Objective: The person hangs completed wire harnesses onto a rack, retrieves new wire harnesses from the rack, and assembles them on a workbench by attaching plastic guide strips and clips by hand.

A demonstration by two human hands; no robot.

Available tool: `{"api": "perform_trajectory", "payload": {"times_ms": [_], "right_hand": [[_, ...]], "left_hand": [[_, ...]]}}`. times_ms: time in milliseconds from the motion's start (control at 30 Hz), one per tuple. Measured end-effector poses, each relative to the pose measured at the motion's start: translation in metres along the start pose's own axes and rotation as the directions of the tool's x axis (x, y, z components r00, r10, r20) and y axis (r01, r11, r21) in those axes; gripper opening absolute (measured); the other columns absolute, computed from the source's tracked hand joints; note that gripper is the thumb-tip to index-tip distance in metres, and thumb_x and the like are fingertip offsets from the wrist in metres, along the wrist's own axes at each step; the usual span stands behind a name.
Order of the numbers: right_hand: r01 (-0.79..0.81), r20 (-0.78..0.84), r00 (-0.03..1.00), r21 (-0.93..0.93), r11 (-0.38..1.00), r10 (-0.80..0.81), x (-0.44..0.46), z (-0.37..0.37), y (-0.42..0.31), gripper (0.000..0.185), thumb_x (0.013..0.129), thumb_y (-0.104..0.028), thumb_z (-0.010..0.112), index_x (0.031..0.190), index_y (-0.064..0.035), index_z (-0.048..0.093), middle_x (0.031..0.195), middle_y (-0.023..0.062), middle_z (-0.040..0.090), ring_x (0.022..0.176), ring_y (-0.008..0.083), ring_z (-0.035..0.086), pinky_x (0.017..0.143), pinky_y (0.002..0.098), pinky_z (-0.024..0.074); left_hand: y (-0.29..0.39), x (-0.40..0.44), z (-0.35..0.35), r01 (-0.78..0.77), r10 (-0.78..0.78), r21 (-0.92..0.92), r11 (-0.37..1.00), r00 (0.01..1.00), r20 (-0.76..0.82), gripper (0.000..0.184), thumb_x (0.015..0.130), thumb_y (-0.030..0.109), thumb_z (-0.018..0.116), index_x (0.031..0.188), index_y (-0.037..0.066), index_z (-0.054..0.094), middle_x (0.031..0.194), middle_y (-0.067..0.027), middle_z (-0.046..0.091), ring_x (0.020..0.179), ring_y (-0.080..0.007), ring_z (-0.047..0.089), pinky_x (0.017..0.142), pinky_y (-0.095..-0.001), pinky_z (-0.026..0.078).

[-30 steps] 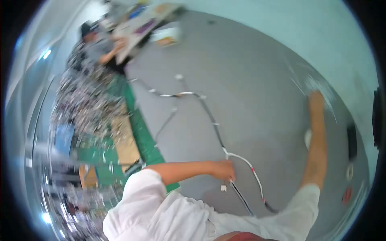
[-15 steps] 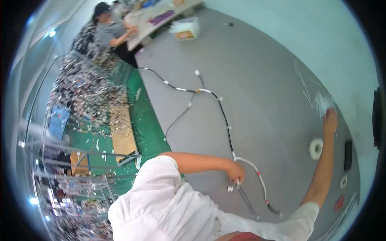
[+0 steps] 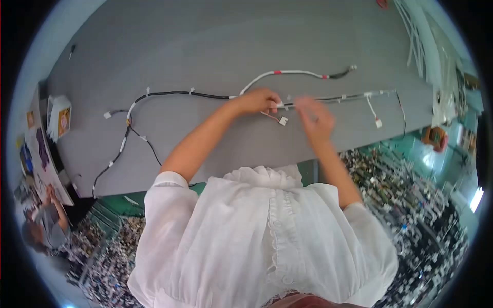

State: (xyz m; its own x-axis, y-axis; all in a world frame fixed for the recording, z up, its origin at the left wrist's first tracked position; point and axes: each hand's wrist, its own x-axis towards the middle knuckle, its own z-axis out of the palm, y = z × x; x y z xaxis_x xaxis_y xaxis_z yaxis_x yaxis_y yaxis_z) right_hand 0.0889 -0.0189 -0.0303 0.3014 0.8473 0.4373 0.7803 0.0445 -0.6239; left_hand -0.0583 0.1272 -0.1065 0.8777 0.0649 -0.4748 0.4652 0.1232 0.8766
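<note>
In the head view, the wire harness is laid out across the gray table, stretched to both sides of the left hand. White clips are already set along it on either side of the hands; whether any are left to be added cannot be told. The harness is pinched by the left hand's bent fingers, with a white connector just below. The right hand, partly curled, is blurred beside the harness; whether anything is gripped cannot be told.
</note>
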Motion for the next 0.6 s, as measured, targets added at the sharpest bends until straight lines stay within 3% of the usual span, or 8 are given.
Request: {"api": "perform_trajectory", "payload": {"times_ms": [67, 133, 333, 467, 533, 600], "right_hand": [[-0.118, 0.023, 0.993, 0.004, 0.993, 0.117, -0.047, 0.009, -0.019, 0.015, 0.071, 0.000, 0.071, 0.084, -0.0056, 0.066, 0.087, 0.0078, 0.068, 0.077, 0.0233, 0.066, 0.067, 0.0319, 0.0532], [-0.049, -0.019, 0.999, 0.001, 0.999, 0.049, -0.062, 0.027, -0.024, 0.014, 0.070, 0.001, 0.070, 0.083, -0.0044, 0.065, 0.088, 0.0068, 0.067, 0.076, 0.0218, 0.066, 0.062, 0.0304, 0.0530], [0.116, -0.078, 0.989, -0.135, 0.984, -0.127, -0.060, 0.033, -0.022, 0.012, 0.070, 0.003, 0.069, 0.079, -0.0014, 0.063, 0.089, 0.0062, 0.064, 0.071, 0.0202, 0.065, 0.055, 0.0276, 0.0516], [0.154, -0.061, 0.985, -0.093, 0.984, -0.160, -0.060, 0.033, -0.020, 0.012, 0.068, 0.001, 0.070, 0.077, -0.0013, 0.062, 0.088, 0.0062, 0.063, 0.070, 0.0209, 0.064, 0.053, 0.0273, 0.0508], [0.197, -0.052, 0.977, -0.161, 0.967, -0.207, -0.058, 0.035, -0.020, 0.013, 0.067, -0.001, 0.070, 0.078, -0.0031, 0.063, 0.087, 0.0052, 0.063, 0.072, 0.0212, 0.064, 0.055, 0.0285, 0.0509], [0.225, -0.051, 0.969, -0.225, 0.948, -0.242, -0.054, 0.036, -0.020, 0.014, 0.067, -0.001, 0.071, 0.079, -0.0045, 0.063, 0.085, 0.0051, 0.062, 0.071, 0.0215, 0.063, 0.054, 0.0291, 0.0494]], "left_hand": [[0.000, -0.001, -0.002, 0.049, -0.042, -0.118, 0.992, 0.997, 0.063, 0.028, 0.089, 0.008, 0.051, 0.114, -0.003, 0.056, 0.088, -0.0047, 0.065, 0.070, -0.0098, 0.057, 0.066, -0.0237, 0.048], [0.015, -0.005, -0.003, 0.142, -0.122, -0.192, 0.971, 0.986, 0.111, 0.034, 0.089, 0.008, 0.051, 0.121, -0.006, 0.050, 0.091, -0.0048, 0.064, 0.071, -0.0088, 0.056, 0.065, -0.0220, 0.048], [0.038, -0.010, -0.012, 0.297, -0.260, -0.156, 0.942, 0.940, 0.221, 0.042, 0.091, 0.012, 0.053, 0.128, -0.006, 0.045, 0.096, -0.0023, 0.064, 0.071, -0.0048, 0.054, 0.065, -0.0194, 0.046], [0.043, -0.010, -0.012, 0.359, -0.319, -0.122, 0.925, 0.910, 0.265, 0.039, 0.090, 0.013, 0.054, 0.126, -0.001, 0.050, 0.096, -0.0006, 0.065, 0.068, -0.0043, 0.054, 0.063, -0.0188, 0.046], [0.032, -0.005, -0.013, 0.353, -0.308, -0.101, 0.930, 0.901, 0.305, 0.037, 0.089, 0.012, 0.055, 0.124, 0.001, 0.054, 0.095, -0.0009, 0.065, 0.066, -0.0047, 0.055, 0.062, -0.0193, 0.047], [0.037, -0.009, -0.011, 0.346, -0.309, -0.121, 0.931, 0.918, 0.249, 0.034, 0.088, 0.011, 0.055, 0.121, 0.001, 0.056, 0.094, -0.0014, 0.066, 0.066, -0.0050, 0.056, 0.061, -0.0201, 0.047]]}}
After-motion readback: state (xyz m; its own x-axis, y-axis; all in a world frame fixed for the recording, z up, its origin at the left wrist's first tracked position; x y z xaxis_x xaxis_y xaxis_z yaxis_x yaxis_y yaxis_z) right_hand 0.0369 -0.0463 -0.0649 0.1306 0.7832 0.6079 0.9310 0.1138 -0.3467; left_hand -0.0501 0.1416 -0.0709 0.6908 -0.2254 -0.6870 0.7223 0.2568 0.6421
